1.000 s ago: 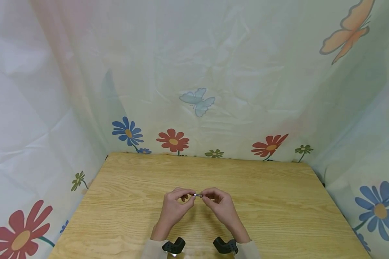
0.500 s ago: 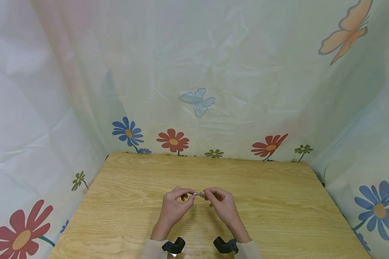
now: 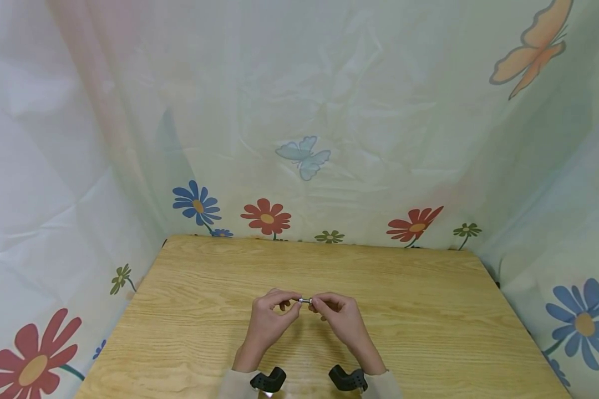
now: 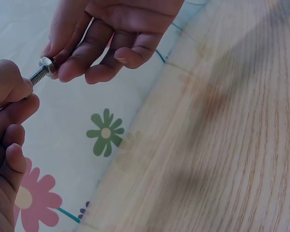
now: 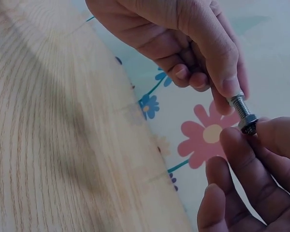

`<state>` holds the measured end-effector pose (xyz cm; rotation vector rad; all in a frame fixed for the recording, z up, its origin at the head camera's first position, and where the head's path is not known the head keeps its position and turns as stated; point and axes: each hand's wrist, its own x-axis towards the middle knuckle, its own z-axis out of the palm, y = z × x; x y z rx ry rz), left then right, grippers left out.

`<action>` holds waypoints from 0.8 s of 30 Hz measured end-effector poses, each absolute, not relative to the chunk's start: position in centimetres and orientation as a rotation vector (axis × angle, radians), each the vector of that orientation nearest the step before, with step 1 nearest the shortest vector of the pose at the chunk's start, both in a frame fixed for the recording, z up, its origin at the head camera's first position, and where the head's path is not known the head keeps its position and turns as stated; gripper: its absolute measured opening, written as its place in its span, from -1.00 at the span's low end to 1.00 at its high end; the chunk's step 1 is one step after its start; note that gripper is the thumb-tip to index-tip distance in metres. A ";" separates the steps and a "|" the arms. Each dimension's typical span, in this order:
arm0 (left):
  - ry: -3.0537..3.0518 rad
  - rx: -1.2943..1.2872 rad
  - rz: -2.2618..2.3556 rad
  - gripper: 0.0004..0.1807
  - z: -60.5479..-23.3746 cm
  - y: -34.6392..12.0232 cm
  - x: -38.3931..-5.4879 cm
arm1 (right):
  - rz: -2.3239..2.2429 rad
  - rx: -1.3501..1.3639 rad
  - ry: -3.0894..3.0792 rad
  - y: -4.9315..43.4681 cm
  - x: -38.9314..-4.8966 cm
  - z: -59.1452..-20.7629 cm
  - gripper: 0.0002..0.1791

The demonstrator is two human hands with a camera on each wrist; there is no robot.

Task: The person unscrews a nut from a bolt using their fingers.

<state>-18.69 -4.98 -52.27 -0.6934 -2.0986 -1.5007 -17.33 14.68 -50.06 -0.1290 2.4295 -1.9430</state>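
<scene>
A small silver bolt [image 3: 305,301] is held level above the table between both hands. My left hand [image 3: 269,318] pinches the bolt's head end between thumb and index finger; its fingertips hide the head. Bare thread [image 5: 240,107] shows between the hands in the right wrist view. A hex nut [image 4: 47,65] sits on the thread near the bolt's free end. My right hand [image 3: 343,318] has thumb and index fingertips pinched at the nut. Its other fingers are loosely bent below.
Beneath the hands lies a wood-grain table [image 3: 204,266]. A pale curtain [image 3: 379,111] printed with flowers and butterflies encloses its back and sides. Black wrist straps [image 3: 268,380] sit over light sleeves [image 3: 237,385].
Half a second ago the right fingers had shifted outward, uncovering the nut; now they have come back in over it. The left hand has kept its pinch almost still.
</scene>
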 end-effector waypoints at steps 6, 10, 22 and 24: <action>-2.098 -0.674 -1.485 -0.87 -52.4 -5.0 -18.7 | -1.994 -0.197 2.421 14.7 -17.1 -49.9 -0.80; -2.087 -0.679 -1.480 -0.83 -52.5 -5.0 -18.8 | -2.026 -0.267 2.417 14.7 -17.1 -50.0 -0.79; -2.092 -0.670 -1.505 -0.83 -52.2 -5.0 -18.6 | -2.093 -0.232 2.433 14.7 -17.2 -49.8 -0.80; -2.090 -0.671 -1.511 -0.83 -52.2 -5.0 -18.6 | -2.080 -0.162 2.434 14.7 -17.2 -49.8 -0.82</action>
